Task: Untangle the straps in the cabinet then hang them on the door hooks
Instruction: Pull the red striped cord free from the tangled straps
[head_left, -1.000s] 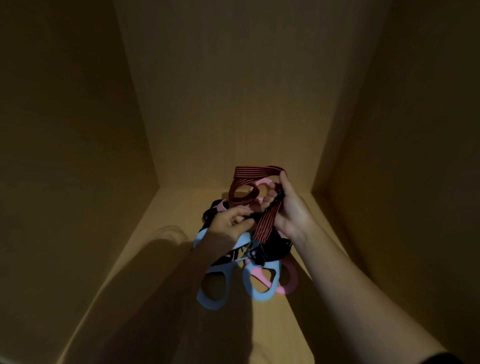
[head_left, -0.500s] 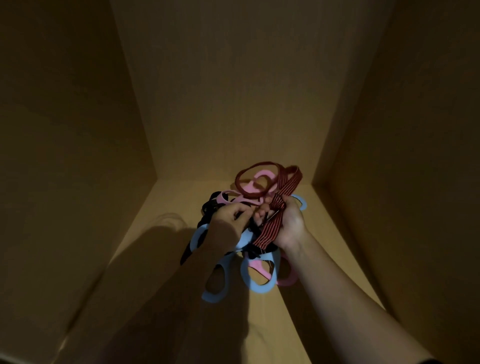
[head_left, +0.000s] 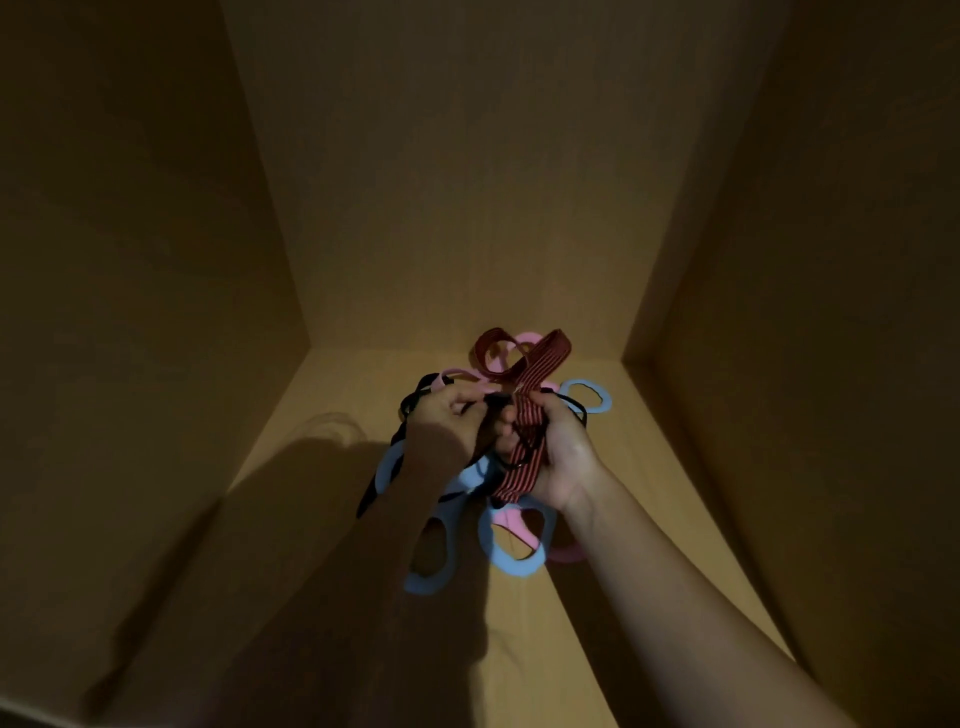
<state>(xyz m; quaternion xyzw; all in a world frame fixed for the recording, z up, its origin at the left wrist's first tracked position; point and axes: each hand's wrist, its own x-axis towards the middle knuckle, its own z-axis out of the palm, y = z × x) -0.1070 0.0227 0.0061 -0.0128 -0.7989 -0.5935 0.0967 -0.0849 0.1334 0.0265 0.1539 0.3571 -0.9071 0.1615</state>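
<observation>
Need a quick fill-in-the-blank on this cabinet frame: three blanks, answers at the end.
1. The striped strap gripped by the right hand is ___.
2. The thin strap hanging below the left hand, which pinches the tangle, is ___.
3. The lowest loop of the tangle is ___.
Missing words: red, black, blue.

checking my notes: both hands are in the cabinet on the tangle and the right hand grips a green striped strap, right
Not green: the head view shows the right hand gripping a red striped strap. The rest holds.
</observation>
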